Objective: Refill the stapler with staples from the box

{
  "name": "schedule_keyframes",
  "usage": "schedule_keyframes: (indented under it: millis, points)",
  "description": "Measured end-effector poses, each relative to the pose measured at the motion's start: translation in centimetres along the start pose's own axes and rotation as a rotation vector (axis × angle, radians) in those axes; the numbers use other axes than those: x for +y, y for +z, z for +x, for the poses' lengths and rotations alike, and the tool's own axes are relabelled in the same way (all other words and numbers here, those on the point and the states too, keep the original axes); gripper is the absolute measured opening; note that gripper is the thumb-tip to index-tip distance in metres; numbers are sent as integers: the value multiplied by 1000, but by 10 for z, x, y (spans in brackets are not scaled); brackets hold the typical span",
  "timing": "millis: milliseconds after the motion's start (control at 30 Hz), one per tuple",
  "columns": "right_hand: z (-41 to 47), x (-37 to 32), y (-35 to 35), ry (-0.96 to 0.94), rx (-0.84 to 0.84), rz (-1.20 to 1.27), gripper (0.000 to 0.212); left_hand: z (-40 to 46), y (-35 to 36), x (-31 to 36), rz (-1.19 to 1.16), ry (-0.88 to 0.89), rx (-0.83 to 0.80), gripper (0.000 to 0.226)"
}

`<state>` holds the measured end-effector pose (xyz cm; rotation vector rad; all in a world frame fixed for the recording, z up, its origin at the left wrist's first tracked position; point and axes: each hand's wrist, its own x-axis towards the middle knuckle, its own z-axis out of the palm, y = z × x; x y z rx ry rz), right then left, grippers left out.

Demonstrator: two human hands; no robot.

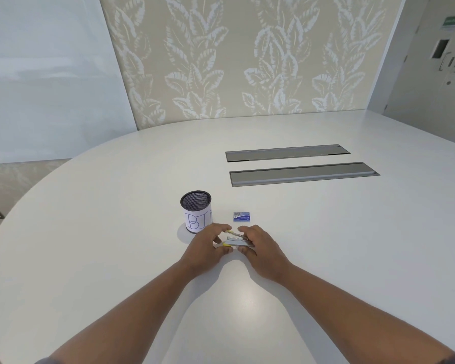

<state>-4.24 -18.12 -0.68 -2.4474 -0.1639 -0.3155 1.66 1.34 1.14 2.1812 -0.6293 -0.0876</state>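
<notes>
Stapler (237,241) gripped between left hand (204,246), right hand (260,245)

Both bare forearms are reaching forward and converging at the middle. The left hand (204,248) is curling its fingers around the yellow end of the small yellow-and-metal stapler (237,241), while the right hand (259,245) is gripping the opposite end, palm down.

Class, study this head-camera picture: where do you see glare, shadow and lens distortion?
Head view: glare on the white table between the forearms; soft shadows beside the mesh pot and under both arms; wide-angle bending curves the table rim and wall edges.
</notes>
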Motion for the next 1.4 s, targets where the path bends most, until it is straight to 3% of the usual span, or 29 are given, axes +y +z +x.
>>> schedule_keyframes:
  millis: [200,600,767,1067,1400]
  points:
    - [-1,8,-13,-20,9,30,26,0,-3,-6,66,-23,-31,52]
    - [-4,12,-16,-68,-1,-22,9,7,-12,2,168,-43,-180,42]
    - [-3,12,-14,-71,-21,-60,6,9,-13,0,155,-16,-212,31]
    - [-3,8,-17,-44,-33,-43,6,12,-10,-4,90,-60,-221,32]
    - [-4,8,-18,-35,-34,-33,11,3,-11,3,75,-147,-202,78]
